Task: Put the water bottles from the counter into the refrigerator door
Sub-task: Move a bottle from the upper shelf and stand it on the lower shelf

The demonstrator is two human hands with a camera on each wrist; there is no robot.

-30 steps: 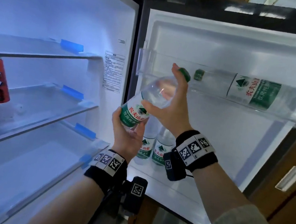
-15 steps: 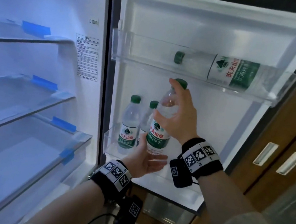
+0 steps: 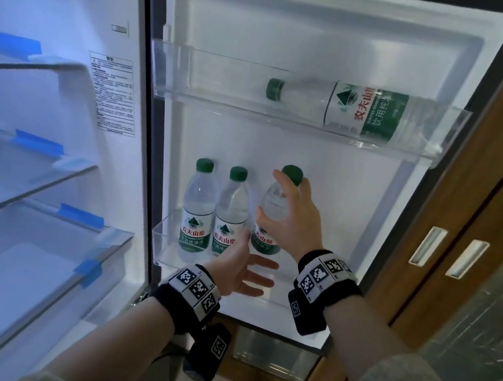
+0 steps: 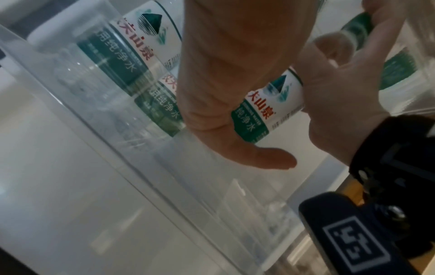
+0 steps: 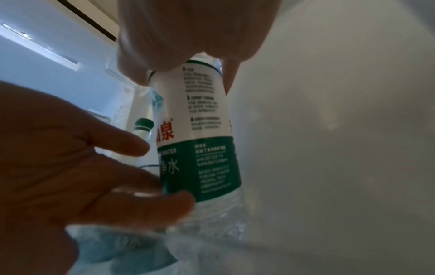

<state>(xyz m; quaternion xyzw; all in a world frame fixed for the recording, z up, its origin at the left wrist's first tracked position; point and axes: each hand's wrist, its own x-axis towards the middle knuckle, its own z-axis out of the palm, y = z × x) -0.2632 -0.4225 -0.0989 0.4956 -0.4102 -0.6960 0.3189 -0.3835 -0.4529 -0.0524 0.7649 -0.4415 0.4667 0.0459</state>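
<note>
— Right grip (image 3: 293,219) is wrapped round the shoulder of the third water bottle (image 3: 270,222), thumb on the left side, fingers up near its green cap (image 3: 292,173). Left grip (image 3: 240,270) has its fingers straight and spread just below and in front of that bottle, holding nothing.

— Where does the bottle sit?

— Upright at the lower door bin (image 3: 164,242), just right of 2 standing bottles (image 3: 197,211). Whether its base touches the bin floor, I cannot tell; the left wrist view shows its label (image 4: 266,104) behind the clear bin wall.

— Anything higher up?

— 1 large bottle (image 3: 363,112) lies on its side in the upper door bin (image 3: 170,70), cap pointing left.

— And the fridge body?

— Open on the left, with glass shelves (image 3: 33,66) carrying blue tape tabs. Wooden cabinet doors (image 3: 467,222) stand right of the fridge door.
</note>
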